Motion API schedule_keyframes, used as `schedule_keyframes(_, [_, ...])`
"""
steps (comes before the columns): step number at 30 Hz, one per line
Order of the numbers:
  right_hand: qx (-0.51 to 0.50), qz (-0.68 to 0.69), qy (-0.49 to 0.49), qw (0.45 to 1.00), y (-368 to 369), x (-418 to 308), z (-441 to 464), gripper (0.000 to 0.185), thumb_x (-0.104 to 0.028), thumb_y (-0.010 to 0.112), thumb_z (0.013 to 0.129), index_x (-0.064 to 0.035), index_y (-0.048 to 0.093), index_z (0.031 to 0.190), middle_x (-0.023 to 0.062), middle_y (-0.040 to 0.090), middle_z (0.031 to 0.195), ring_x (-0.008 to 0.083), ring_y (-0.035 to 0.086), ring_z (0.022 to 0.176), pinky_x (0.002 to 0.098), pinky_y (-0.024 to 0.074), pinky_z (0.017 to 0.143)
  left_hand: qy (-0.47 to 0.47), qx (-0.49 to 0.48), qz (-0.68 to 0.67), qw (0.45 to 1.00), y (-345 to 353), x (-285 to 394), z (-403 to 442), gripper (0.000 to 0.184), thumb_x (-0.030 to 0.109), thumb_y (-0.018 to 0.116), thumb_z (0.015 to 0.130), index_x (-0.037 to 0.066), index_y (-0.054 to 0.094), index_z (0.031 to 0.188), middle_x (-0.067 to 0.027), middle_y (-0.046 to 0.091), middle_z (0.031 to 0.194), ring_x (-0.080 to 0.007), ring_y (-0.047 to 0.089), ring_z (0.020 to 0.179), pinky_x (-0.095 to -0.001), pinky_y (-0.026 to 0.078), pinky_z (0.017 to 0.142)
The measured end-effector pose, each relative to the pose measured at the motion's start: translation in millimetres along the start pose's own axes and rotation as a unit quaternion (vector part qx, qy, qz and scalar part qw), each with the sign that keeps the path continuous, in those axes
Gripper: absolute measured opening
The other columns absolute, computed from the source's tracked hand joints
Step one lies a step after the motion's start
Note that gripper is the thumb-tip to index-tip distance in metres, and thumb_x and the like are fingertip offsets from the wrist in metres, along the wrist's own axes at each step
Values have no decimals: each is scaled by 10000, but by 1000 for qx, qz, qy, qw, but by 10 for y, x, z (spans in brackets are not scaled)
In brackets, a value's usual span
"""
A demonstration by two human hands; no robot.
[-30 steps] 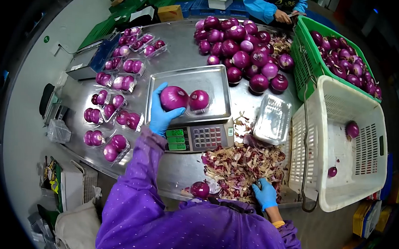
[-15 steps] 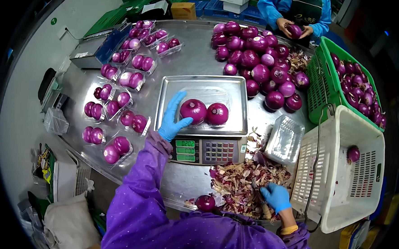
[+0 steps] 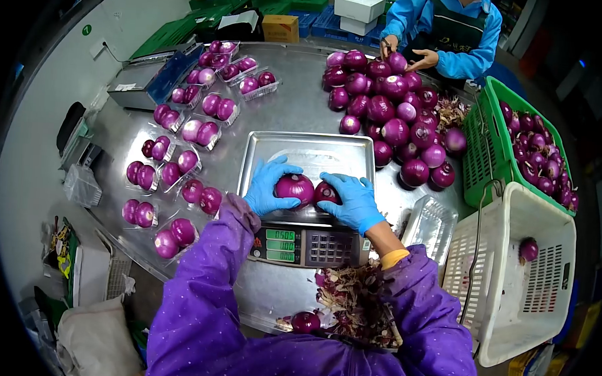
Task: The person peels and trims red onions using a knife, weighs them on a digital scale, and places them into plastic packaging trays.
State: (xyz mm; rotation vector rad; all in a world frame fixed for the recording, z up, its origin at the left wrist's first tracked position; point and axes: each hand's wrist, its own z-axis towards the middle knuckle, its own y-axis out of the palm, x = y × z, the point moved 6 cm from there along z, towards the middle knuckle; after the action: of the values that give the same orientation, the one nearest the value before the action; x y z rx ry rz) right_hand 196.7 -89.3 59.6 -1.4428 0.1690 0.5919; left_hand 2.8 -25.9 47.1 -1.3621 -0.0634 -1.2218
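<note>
Two red onions sit side by side in the metal pan of a scale with a lit display. My left hand, in a blue glove, is curled around the left onion. Around the right onion are the fingers of my right hand, also gloved; it partly covers that onion. Whatever lies under the onions is hidden by them and my hands. Below the scale, dry peels are heaped beside a single onion, partly under my right sleeve.
Packed onion pairs stand on the left. A large onion pile is at the back right, where a co-worker touches it. Clear trays, a green crate and a white basket are on the right.
My right hand has moved from the peels up to the right onion. My left hand has closed in on the left onion. The co-worker's onion is now at the pile, and the display reading has changed.
</note>
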Motion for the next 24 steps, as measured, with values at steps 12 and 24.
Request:
schedule_keyframes(12, [-189,-23,22,981,-32,-61,217,725,-461,720,717,-166,460,1326,157,578,1163,295,522,1142,486,318,1002,-34,-5,6,999,-4,195,-142,739,500,757,617,252,515,1270,-41,553,1226,-401,345,1318,-616,108,1078])
schedule_keyframes(24, [-154,-125,21,980,11,-144,294,549,-378,729,687,-131,543,1140,125,588,943,331,581,936,463,413,846,-51,39,-107,992,49,224,-146,735,251,818,640,99,498,1284,-113,544,1177,-264,543,1105,-356,420,985])
